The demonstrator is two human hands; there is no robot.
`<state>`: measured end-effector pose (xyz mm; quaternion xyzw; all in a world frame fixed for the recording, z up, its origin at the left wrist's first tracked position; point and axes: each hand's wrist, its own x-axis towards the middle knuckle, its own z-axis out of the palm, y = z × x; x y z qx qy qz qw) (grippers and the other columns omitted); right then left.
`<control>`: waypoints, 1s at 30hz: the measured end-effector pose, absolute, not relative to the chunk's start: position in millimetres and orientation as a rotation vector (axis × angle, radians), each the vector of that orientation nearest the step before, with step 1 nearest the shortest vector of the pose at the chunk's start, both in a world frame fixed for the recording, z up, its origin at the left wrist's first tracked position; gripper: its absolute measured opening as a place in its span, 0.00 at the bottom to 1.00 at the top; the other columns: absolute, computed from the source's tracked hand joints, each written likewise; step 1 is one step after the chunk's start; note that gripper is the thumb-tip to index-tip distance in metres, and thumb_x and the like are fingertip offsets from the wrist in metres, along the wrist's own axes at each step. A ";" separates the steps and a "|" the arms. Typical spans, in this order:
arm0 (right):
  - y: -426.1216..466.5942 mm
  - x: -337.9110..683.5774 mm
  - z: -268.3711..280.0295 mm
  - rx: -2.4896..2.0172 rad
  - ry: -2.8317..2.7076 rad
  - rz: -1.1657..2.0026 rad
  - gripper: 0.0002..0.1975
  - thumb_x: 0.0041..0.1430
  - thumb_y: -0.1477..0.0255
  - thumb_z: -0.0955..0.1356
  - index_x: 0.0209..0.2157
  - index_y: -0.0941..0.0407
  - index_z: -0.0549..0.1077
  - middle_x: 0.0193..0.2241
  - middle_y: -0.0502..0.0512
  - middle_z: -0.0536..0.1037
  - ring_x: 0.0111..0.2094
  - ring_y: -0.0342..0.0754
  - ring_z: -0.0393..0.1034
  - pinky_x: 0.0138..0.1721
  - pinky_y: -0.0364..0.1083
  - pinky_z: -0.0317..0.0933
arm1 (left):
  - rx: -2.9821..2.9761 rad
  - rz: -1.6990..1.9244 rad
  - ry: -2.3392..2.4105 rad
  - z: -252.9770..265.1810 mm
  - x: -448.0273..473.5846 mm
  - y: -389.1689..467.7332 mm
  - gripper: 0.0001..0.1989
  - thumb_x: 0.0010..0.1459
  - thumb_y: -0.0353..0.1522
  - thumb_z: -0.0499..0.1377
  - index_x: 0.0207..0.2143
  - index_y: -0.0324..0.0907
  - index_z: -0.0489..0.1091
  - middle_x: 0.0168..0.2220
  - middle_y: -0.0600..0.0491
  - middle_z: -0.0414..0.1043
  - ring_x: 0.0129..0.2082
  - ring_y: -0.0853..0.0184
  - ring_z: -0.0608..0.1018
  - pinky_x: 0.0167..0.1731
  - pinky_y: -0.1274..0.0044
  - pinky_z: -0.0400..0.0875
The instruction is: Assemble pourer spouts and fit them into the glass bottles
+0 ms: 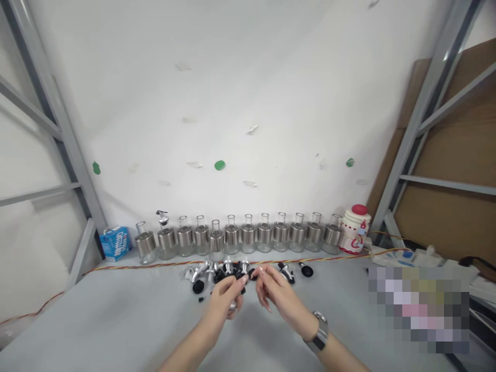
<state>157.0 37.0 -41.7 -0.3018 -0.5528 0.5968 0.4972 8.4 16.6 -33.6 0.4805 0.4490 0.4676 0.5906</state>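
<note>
My left hand point(225, 295) is closed around a silver pourer spout point(233, 306), mostly hidden by the fingers. Close by on the right is my right hand point(274, 289), thumb and forefinger pinched together; whatever is between them is too small to make out. Just beyond both hands lies a pile of silver and black pourer spouts point(210, 270) and parts. A black round cap point(198, 287) sits left of the pile, near a small black piece point(200, 299). Another black round cap point(307, 270) lies to the right.
Several glass bottles with metal sleeves point(248, 234) line the wall; one bottle point(167, 240) has a spout on top. A blue box point(115, 244) stands left, a white-and-red jar point(353, 232) right. A twisted red-yellow wire point(163, 264) crosses the grey table point(127, 315).
</note>
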 end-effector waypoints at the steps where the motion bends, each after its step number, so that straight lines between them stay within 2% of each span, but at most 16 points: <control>1: 38.1 157.1 -42.8 -0.738 -1.310 1.447 0.18 0.53 0.55 0.61 0.30 0.56 0.61 0.13 0.42 0.63 0.12 0.38 0.56 0.12 0.38 0.49 | 1.118 1.099 1.047 -33.4 7.4 18.2 0.20 0.45 0.45 0.58 0.17 0.41 0.53 0.11 0.63 0.53 0.11 0.79 0.52 0.12 0.83 0.40; 8: 41.1 154.9 -50.2 -0.794 -1.298 1.457 0.19 0.52 0.54 0.61 0.30 0.57 0.63 0.11 0.42 0.62 0.12 0.38 0.55 0.12 0.38 0.50 | 0.987 1.160 0.987 -30.7 6.1 23.5 0.21 0.42 0.41 0.60 0.16 0.43 0.48 0.10 0.66 0.47 0.11 0.81 0.46 0.12 0.83 0.38; 10: 40.7 154.3 -50.2 -0.801 -1.302 1.456 0.18 0.52 0.54 0.61 0.30 0.57 0.63 0.11 0.42 0.62 0.12 0.38 0.55 0.12 0.38 0.50 | 1.056 1.144 1.088 -34.4 5.8 26.1 0.21 0.43 0.42 0.58 0.17 0.44 0.47 0.10 0.66 0.46 0.11 0.80 0.46 0.12 0.82 0.39; 12: 41.3 154.6 -50.1 -0.816 -1.295 1.446 0.19 0.51 0.54 0.62 0.30 0.56 0.63 0.11 0.42 0.63 0.12 0.38 0.56 0.12 0.38 0.50 | 1.254 1.131 1.270 -40.3 4.5 27.7 0.20 0.44 0.43 0.57 0.17 0.44 0.49 0.11 0.65 0.47 0.12 0.78 0.51 0.13 0.82 0.45; 14: 43.6 155.4 -50.7 -0.843 -1.272 1.425 0.19 0.49 0.53 0.62 0.29 0.56 0.63 0.11 0.42 0.63 0.11 0.38 0.56 0.11 0.38 0.50 | 1.533 1.096 1.423 -47.3 2.6 27.0 0.17 0.42 0.42 0.59 0.19 0.43 0.54 0.16 0.61 0.55 0.17 0.74 0.60 0.18 0.81 0.55; 16: 46.6 156.2 -52.1 -0.870 -1.240 1.395 0.20 0.48 0.52 0.63 0.28 0.56 0.63 0.10 0.41 0.63 0.10 0.38 0.54 0.11 0.38 0.49 | 1.782 1.014 1.453 -54.4 0.9 24.4 0.15 0.41 0.40 0.61 0.26 0.41 0.61 0.26 0.56 0.63 0.27 0.68 0.67 0.28 0.77 0.61; 19: 49.0 155.6 -54.9 -0.907 -1.200 1.337 0.20 0.47 0.51 0.62 0.27 0.56 0.63 0.10 0.41 0.61 0.10 0.38 0.53 0.11 0.38 0.48 | 1.991 0.899 1.399 -63.3 -0.5 21.9 0.16 0.45 0.34 0.58 0.38 0.41 0.63 0.40 0.49 0.62 0.39 0.63 0.68 0.41 0.73 0.60; 22: 49.9 155.8 -56.3 -0.977 -1.209 1.262 0.20 0.48 0.52 0.61 0.27 0.55 0.62 0.10 0.41 0.61 0.11 0.39 0.54 0.13 0.39 0.50 | 2.124 0.902 1.394 -68.6 -2.0 24.8 0.18 0.48 0.25 0.52 0.44 0.42 0.62 0.43 0.48 0.59 0.45 0.63 0.66 0.47 0.72 0.57; 24: 54.9 162.7 -54.7 -1.043 -1.264 1.138 0.18 0.49 0.53 0.61 0.29 0.55 0.63 0.11 0.42 0.62 0.12 0.41 0.57 0.14 0.41 0.53 | 2.181 0.944 1.426 -69.6 -3.8 28.4 0.18 0.48 0.24 0.50 0.43 0.42 0.63 0.43 0.47 0.59 0.45 0.62 0.65 0.47 0.71 0.57; 26: 67.4 179.6 -50.3 -1.138 -1.328 0.844 0.15 0.51 0.58 0.61 0.33 0.55 0.64 0.16 0.46 0.66 0.18 0.44 0.63 0.20 0.43 0.59 | 2.199 1.020 1.461 -68.3 -5.7 31.2 0.16 0.49 0.26 0.51 0.42 0.43 0.64 0.43 0.47 0.60 0.45 0.61 0.66 0.46 0.69 0.58; 28: 87.1 206.4 -43.6 -1.321 -1.338 0.336 0.14 0.49 0.64 0.63 0.37 0.56 0.65 0.28 0.54 0.71 0.29 0.47 0.67 0.30 0.45 0.63 | 2.144 1.114 1.462 -64.6 -6.7 32.6 0.14 0.50 0.30 0.52 0.42 0.43 0.66 0.43 0.47 0.61 0.43 0.60 0.67 0.45 0.68 0.60; 30: 110.0 238.0 -37.2 -1.424 -1.243 0.182 0.17 0.47 0.68 0.63 0.40 0.60 0.64 0.37 0.62 0.69 0.38 0.52 0.65 0.40 0.50 0.60 | 1.986 1.191 1.408 -58.5 -6.9 32.8 0.13 0.51 0.36 0.53 0.39 0.44 0.68 0.42 0.47 0.63 0.42 0.59 0.68 0.41 0.69 0.62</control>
